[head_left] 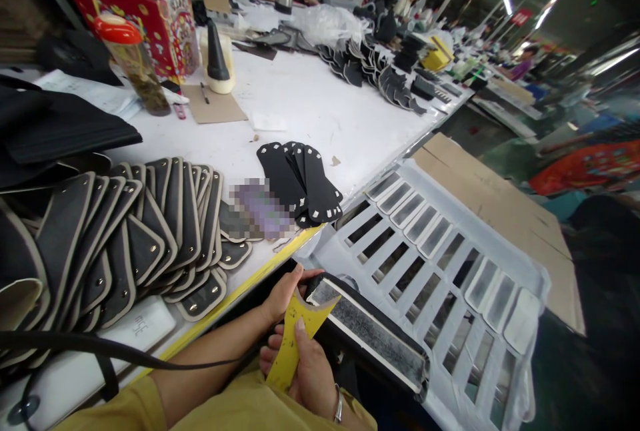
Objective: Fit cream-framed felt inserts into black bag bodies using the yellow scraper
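Observation:
My right hand (pixel 316 367) is closed around a flat yellow piece (pixel 295 344) with a curved notch at its top end, the thumb lying along its face. My left hand (pixel 286 294) pinches the near end of a long black piece (pixel 375 331). That piece has a grey speckled panel framed by pale edges and slants down to the right, over the edge of a grey plastic stool. The tip of the yellow piece overlaps the panel's upper left end. Part of my left fingers is hidden behind the yellow piece.
The slatted grey stool (pixel 430 284) stands at the right beside a cardboard sheet (pixel 500 217). On the white table (pixel 300 104) lie a fanned stack of grey riveted pieces (pixel 165 217) and several black pieces (pixel 300 181). A black strap (pixel 125 349) crosses before me.

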Demonstrator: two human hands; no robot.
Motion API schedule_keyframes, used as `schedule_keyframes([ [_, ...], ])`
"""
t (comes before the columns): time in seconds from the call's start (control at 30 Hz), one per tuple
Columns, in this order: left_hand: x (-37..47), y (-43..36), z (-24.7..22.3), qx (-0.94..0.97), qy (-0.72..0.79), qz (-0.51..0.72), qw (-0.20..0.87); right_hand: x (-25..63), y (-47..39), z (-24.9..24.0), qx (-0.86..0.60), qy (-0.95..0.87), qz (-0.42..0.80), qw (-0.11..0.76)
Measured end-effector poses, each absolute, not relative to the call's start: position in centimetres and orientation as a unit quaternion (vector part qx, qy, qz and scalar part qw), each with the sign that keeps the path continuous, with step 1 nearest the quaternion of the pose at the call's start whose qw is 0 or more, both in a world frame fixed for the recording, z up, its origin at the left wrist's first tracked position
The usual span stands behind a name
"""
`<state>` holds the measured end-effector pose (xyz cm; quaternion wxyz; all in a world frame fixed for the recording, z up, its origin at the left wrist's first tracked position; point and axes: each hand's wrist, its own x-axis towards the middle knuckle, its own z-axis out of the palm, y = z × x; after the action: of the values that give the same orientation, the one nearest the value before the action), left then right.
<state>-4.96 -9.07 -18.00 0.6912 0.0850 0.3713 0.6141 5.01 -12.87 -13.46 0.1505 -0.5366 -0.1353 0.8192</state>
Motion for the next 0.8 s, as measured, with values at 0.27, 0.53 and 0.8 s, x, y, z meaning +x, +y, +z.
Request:
schedule_keyframes([
  [0.27,-5.4,-8.5,-18.7,0.142,0.428,0.594,0.666,4.5,-13.6,-15.9,-0.523,-0.074,0.828,0.190],
  [0.53,-5.8,-8.1,-18.3,0.242,0.498,0.571,0.606,4.1,-13.2,-16.5,-0.471,-0.058,0.861,0.180],
  [0.8,-5.9,-7.8,-16.9,0.249,0.517,0.568,0.590,4.3,-12.2,-15.2,-0.437,-0.063,0.884,0.154],
])
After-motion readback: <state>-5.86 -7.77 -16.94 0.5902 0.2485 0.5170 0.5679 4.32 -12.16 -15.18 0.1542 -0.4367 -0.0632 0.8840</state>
